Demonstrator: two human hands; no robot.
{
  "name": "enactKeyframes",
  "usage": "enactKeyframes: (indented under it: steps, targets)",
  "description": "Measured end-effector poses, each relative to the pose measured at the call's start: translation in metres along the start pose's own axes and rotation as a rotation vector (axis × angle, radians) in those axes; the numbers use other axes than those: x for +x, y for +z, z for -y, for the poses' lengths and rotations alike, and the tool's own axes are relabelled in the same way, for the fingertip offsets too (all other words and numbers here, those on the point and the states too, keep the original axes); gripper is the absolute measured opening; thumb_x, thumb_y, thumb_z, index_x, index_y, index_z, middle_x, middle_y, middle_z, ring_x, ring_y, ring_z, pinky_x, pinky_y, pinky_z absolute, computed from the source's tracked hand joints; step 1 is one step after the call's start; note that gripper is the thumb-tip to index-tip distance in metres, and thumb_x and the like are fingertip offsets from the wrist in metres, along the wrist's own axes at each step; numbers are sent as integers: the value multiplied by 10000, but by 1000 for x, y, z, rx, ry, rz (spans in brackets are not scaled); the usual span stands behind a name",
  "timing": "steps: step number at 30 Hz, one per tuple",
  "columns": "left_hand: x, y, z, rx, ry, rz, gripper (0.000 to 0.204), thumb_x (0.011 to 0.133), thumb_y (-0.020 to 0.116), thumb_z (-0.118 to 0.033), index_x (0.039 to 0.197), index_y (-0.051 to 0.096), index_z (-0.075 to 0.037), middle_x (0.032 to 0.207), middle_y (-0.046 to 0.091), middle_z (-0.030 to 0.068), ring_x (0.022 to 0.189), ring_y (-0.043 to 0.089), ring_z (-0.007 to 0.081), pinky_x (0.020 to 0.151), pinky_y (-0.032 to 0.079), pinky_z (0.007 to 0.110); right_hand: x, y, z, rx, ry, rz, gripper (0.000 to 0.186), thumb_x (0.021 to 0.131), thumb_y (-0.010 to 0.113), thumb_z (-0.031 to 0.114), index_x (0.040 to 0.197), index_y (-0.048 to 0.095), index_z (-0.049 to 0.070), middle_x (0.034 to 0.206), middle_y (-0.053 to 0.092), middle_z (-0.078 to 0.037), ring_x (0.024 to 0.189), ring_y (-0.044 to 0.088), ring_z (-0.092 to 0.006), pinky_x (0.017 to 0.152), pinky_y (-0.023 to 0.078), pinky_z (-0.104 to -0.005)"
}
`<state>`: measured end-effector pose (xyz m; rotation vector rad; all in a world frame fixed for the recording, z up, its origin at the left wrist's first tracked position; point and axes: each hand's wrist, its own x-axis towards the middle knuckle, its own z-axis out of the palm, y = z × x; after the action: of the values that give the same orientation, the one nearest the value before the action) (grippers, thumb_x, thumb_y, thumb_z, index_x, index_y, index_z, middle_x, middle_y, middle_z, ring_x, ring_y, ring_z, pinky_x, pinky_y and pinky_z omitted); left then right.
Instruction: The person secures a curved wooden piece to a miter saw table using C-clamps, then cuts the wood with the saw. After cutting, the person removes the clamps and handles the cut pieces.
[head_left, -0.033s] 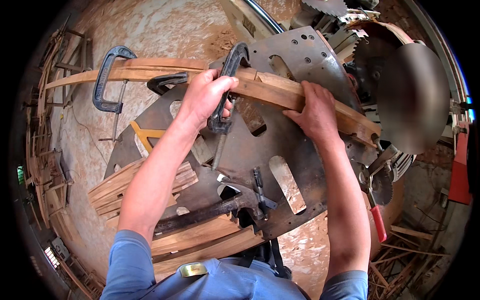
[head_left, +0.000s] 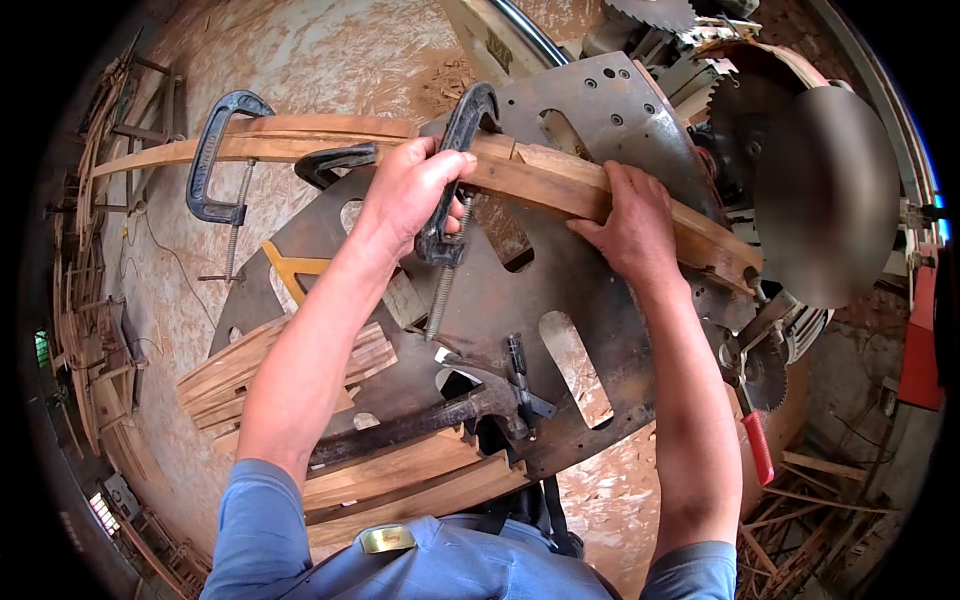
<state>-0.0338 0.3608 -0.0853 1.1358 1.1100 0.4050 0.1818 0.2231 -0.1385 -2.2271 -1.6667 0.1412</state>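
My left hand (head_left: 415, 195) grips the frame of a dark C-clamp (head_left: 465, 120) that straddles the long curved wooden beam (head_left: 530, 190) near its middle; the clamp's threaded screw hangs below. My right hand (head_left: 635, 215) holds the beam farther right, fingers over its top and thumb on the near side. Another C-clamp (head_left: 207, 165) sits on the beam at the left, its screw pointing down, and a third black clamp (head_left: 330, 160) lies between them. The beam rests over a slotted steel plate table (head_left: 530, 300), reaching beyond its left edge.
Wooden strips (head_left: 260, 370), a yellow square (head_left: 290, 262), a hammer (head_left: 440, 415) and a black-handled tool (head_left: 520, 370) lie on the plate. More boards (head_left: 390, 475) are at the near edge. Circular saw blades (head_left: 740, 100), a red-handled tool (head_left: 755, 445) and machinery stand right; timber (head_left: 85, 330) is stacked left.
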Motion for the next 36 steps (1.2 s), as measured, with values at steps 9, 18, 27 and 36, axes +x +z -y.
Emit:
enactKeyframes:
  steps: [9,18,27,36]
  targets:
    - [5,-7,0,17,15,-2,225,838,592,-193,959,531,-14,706,553,49,501,555,115,435,483,267,0,4,-2,4,-19,-48,721,614,878,281,1219,559,50,1163,601,-129,1140,531,-335,1025,386,-451]
    - [5,-5,-3,23,21,17,245,863,596,-238,949,521,-21,759,539,37,501,551,103,420,482,255,-2,5,-4,-15,-15,-43,744,625,877,290,1246,544,51,1186,592,-132,1160,523,-328,1039,376,-450]
    - [4,-3,-2,27,34,2,334,886,529,-191,1144,547,21,670,549,37,461,547,99,397,480,238,-1,5,-3,-8,-9,-28,740,635,874,291,1251,541,51,1202,589,-131,1169,517,-329,1047,371,-452]
    - [3,-1,-4,45,28,0,294,876,554,-222,1074,547,-6,637,556,57,454,548,120,403,484,260,-5,0,2,79,-90,-197,647,703,836,284,1227,561,22,1179,591,-169,1136,529,-342,1017,402,-455]
